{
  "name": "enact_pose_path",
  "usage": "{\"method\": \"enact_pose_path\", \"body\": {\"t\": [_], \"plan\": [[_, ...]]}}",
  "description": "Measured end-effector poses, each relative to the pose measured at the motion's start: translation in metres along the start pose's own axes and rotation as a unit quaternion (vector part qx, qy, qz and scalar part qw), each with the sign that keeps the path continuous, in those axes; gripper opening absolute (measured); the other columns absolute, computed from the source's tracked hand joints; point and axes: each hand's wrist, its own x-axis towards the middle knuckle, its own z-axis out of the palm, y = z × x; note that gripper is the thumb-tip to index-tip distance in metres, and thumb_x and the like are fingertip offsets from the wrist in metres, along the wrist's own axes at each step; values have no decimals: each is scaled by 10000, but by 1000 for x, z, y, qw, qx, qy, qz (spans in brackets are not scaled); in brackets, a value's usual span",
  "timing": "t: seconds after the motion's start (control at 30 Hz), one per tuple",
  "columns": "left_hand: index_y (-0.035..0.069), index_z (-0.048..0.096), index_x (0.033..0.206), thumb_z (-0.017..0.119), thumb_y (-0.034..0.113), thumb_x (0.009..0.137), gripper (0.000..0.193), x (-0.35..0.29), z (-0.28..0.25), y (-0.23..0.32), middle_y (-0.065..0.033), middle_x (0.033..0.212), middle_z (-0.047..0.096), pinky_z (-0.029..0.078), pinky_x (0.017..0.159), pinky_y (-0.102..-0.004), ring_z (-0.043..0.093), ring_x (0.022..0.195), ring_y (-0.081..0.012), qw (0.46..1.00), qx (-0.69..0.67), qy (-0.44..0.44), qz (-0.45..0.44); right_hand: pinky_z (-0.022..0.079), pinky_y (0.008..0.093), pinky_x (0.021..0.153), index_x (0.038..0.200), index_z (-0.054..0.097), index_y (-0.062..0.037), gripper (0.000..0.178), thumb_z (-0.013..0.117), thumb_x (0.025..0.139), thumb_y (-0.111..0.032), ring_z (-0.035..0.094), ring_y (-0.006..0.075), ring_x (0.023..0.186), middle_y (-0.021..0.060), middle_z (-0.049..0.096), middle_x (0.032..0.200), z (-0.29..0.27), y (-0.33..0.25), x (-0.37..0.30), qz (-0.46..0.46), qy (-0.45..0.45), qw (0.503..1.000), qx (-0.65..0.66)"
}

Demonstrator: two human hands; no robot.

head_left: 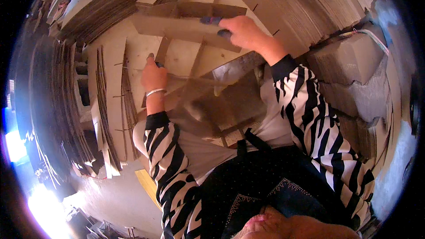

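Note:
Slotted brown cardboard strips form a partly crossed divider grid on the pale work surface. A long cardboard strip (186, 31) lies across the grid, its upper edge smeared by motion. My right hand (248, 35) is closed at that strip's right part, with dark covers on its fingertips. Beside the left end of a short cross strip (163, 51) is my left hand (154, 79), a white band at its wrist. Its fingers are curled, and what they grip is hidden. Another cross strip (198, 57) stands on edge between my hands.
Thick stacks of cardboard (104, 11) stand at the far left, with another stack (310, 9) at the far right. Upright slotted strips (121, 106) line the left side. Wrapped cardboard bundles (345, 62) sit to the right. A blurred brown cardboard piece (230, 102) lies near my lap.

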Motion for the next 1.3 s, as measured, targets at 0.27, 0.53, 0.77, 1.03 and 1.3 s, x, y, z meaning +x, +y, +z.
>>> {"method": "enact_pose_path", "body": {"t": [0.27,0.53,0.77,1.03,1.3], "plan": [[129,558,1253,554,140,781,472,4,-8,-4,-206,996,677,504,783,-508,645,926,-395,1000,5,-7,-14,493,470,610,986,615,-138,280,625,716,-63,644,358,739,126,643,769,30,-13,-5,-30,65,995,-64],[147,587,1242,557,139,773,470,11,-9,-1,-173,1003,687,515,801,-481,647,951,-370,1000,22,-6,-21,492,473,639,942,609,-131,284,682,671,-85,632,352,795,107,634,799,42,5,-1,-66,-7,997,-45],[147,642,1151,554,142,775,386,8,-10,-7,-162,965,694,522,775,-479,654,924,-367,1000,27,8,-10,478,495,644,936,594,-117,266,669,682,-95,625,372,809,101,642,851,46,-2,-20,-56,13,998,12],[116,642,1034,577,185,791,261,2,-1,14,-168,898,693,526,734,-494,661,870,-384,998,67,-16,9,459,510,644,993,559,-79,338,605,668,3,604,393,799,153,619,808,44,-23,-22,34,-25,999,-15],[145,632,1100,603,223,781,330,-10,-23,40,-107,1115,642,443,867,-583,637,1016,-298,984,165,-23,-54,482,487,635,1030,605,-126,328,594,721,-15,629,358,815,121,635,804,32,-23,-30,7,-63,996,-57]]}}
